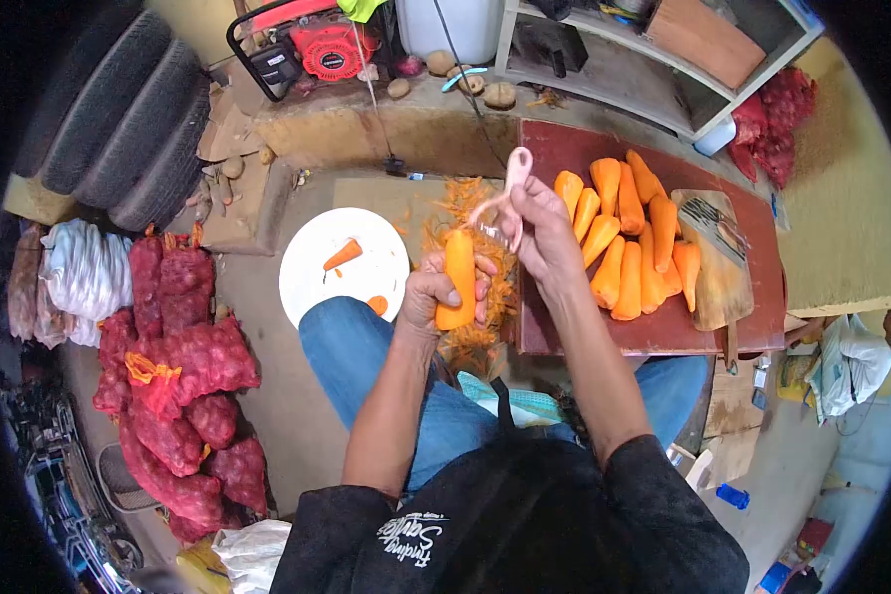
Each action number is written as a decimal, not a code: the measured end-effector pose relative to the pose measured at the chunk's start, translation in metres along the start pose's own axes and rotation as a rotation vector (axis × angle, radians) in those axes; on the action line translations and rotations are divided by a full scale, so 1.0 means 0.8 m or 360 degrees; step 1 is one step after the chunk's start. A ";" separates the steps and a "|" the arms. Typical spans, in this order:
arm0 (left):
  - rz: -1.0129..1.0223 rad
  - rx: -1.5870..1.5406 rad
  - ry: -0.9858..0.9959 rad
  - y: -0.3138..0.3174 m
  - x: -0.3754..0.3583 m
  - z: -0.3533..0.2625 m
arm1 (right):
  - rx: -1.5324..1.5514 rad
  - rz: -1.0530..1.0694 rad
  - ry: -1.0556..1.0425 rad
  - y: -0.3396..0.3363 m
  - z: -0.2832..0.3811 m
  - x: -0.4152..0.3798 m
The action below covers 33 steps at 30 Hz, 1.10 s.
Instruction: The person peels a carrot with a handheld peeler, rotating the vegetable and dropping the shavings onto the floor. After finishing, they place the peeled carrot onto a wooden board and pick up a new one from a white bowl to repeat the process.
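My left hand (429,293) is wrapped round a peeled orange carrot (458,272), held upright in front of my knees. Just above its top end, my right hand (546,230) grips a pink peeler (517,170). Orange peelings (475,203) lie heaped on the floor behind and below the carrot. To the right, several peeled carrots (628,188) are piled on a dark red table (554,332). On the left, a round white tub (302,247) contains an unpeeled-looking carrot piece (343,254) and a small orange piece (377,304).
A wooden board (733,282) with a knife-like metal tool lies at the table's right side. Red net sacks of onions (183,366) fill the left floor, near stacked tyres (119,109). A red generator (327,49) and grey shelf (604,79) stand at the back.
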<state>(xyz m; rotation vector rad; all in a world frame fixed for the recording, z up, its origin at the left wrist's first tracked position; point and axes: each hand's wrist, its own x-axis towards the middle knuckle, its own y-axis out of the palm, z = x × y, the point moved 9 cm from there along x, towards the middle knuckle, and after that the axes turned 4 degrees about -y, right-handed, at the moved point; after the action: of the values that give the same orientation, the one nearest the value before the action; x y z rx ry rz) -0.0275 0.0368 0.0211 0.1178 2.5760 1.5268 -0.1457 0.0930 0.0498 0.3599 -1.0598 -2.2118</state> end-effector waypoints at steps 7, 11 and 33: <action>-0.0079 0.0110 0.0002 -0.009 0.006 0.008 | -0.0188 -0.0061 -0.0067 -0.003 0.011 0.016; -0.0249 0.0046 -0.0049 -0.018 0.006 0.013 | -0.0352 -0.0088 -0.0030 -0.014 0.001 0.013; -0.0760 0.1440 0.0025 -0.029 0.008 0.000 | -0.0712 -0.0322 -0.0297 -0.041 0.037 -0.002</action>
<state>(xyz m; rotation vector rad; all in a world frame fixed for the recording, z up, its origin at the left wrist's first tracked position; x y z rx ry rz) -0.0339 0.0266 0.0003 -0.3842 2.7983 0.1598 -0.1736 0.1264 0.0429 0.0640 -0.6079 -2.6219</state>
